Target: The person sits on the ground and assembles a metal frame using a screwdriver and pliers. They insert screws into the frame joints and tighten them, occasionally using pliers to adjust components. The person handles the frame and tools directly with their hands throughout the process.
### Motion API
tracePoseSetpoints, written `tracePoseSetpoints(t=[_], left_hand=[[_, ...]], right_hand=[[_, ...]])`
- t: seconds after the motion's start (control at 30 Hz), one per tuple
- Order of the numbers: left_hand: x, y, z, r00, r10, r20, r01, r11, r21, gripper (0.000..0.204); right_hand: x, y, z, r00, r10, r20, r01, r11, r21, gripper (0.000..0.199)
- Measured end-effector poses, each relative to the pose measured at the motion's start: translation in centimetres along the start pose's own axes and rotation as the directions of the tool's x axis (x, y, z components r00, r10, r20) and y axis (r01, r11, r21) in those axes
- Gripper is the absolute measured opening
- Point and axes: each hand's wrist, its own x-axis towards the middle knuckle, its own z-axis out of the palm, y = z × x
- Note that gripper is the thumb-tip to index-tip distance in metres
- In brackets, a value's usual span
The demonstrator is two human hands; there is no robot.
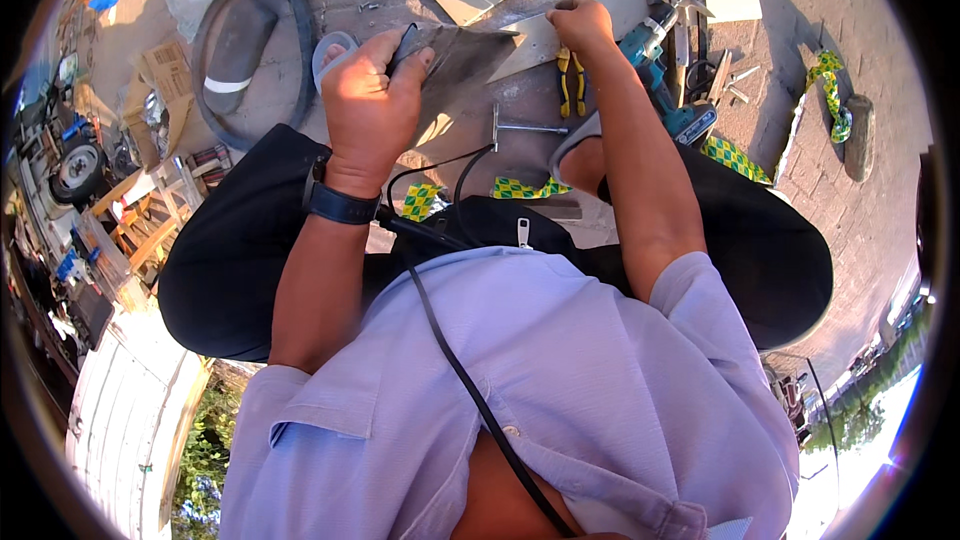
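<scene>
Left hand (pixel 371 98) clamped on dark sheet (pixel 462 62); right hand (pixel 583 24): fingers together, hold unclear. Likely positioning sheet; next calls for steadiness.

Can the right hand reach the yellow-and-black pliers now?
Probably yes: the pliers lie close to the right hand, uncovered along the handles, though whether that hand holds something is unclear.

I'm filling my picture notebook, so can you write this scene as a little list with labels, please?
Left hand: grips a dark flat piece
Right hand: fingers bunched near a pale board; can't tell if holding anything
Left of right forearm: yellow-and-black pliers
Right of right forearm: teal drill
Between the legs: metal T-shaped tool
Far left: black hose loop, cardboard box
</scene>
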Motion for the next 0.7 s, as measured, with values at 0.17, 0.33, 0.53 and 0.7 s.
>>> tracePoseSetpoints(t=[0.17, 0.33, 0.53, 0.7], left_hand=[[-1.7, 1.4, 1.3, 0.999, -0.030, 0.031, 0.031, 0.999, -0.022, 0.025], [-1.8, 1.6, 3.1, 0.998, -0.029, 0.051, 0.033, 0.996, -0.081, 0.026], [-1.2, 2.8, 4.9, 0.988, -0.009, 0.157, 0.021, 0.997, -0.073, 0.029], [-0.6, 2.1, 5.4, 0.987, -0.039, 0.157, 0.056, 0.993, -0.101, 0.030]], right_hand=[[3.5, 0.6, -1.0, 0.992, 0.105, 0.076, -0.113, 0.987, 0.118, 0.034], [4.1, -2.1, -0.9, 0.983, -0.185, 0.021, 0.184, 0.944, -0.273, 0.033], [4.2, -5.3, 3.0, 0.896, -0.404, 0.181, 0.442, 0.842, -0.308, 0.035], [3.5, -11.0, 7.9, 0.725, -0.542, 0.425, 0.668, 0.704, -0.243, 0.031]])
